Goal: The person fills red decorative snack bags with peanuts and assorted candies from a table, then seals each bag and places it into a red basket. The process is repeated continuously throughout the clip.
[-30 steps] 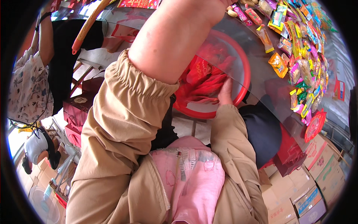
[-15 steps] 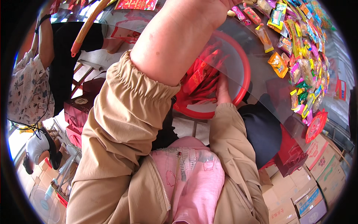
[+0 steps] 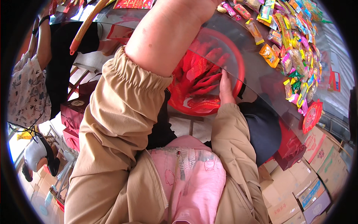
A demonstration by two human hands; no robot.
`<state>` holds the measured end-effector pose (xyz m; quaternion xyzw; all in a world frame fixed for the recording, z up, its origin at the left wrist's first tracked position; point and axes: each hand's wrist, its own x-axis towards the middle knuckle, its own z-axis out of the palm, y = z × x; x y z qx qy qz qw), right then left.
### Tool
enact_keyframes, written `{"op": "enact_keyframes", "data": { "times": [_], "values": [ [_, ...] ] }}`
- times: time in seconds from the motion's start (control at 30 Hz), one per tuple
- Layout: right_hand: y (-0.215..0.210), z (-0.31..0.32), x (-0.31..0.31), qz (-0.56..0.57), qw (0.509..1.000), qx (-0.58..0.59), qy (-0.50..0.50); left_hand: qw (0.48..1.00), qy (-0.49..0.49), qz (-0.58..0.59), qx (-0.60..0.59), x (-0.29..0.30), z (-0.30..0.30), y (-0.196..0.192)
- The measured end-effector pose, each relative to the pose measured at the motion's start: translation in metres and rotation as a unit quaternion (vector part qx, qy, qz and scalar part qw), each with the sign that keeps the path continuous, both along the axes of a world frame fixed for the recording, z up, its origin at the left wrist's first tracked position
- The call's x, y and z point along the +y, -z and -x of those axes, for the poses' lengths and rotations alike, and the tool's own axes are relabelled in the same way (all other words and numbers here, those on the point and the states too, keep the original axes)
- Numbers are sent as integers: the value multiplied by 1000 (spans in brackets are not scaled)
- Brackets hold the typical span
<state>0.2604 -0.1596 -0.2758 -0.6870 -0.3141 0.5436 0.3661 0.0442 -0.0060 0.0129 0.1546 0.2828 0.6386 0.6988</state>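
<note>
Below the glass tabletop (image 3: 257, 80) stands a red-rimmed basin (image 3: 241, 67) holding a heap of red packets (image 3: 199, 76), some with gold patterns. My right hand (image 3: 225, 89) is inside the basin's right side, beside the heap. Its fingers look stretched out, seen edge-on, and no packet shows in its grasp. Across the picture my left forearm reaches over the table toward the far side. Only the wrist end of my left hand (image 3: 203, 6) shows at the top edge, its fingers cut off from view. That forearm hides the basin's left part.
Wrapped sweets (image 3: 294, 56) lie piled on the table's right side, beside a round red tag (image 3: 312, 116). Dark red gift bags (image 3: 74, 112) stand at left, and cardboard boxes (image 3: 283, 190) at lower right. Another person (image 3: 31, 86) is at the left, near a wooden stick (image 3: 87, 28).
Red packets now cover the near side of the basin, where its pale bottom showed before. My right hand has drawn slightly away from the heap. My left arm stays stretched forward.
</note>
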Motion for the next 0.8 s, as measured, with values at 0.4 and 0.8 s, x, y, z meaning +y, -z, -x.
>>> {"op": "enact_keyframes", "data": {
  "times": [0.4, 0.8],
  "values": [
    [-31, 18, -42, -23, 969, -163, -185, 999, 17, -21, -20, -5, 17, -1],
    [-40, -16, -73, 33, 992, -55, -108, 998, 19, -31, -53, -3, 46, 3]
  ]
}}
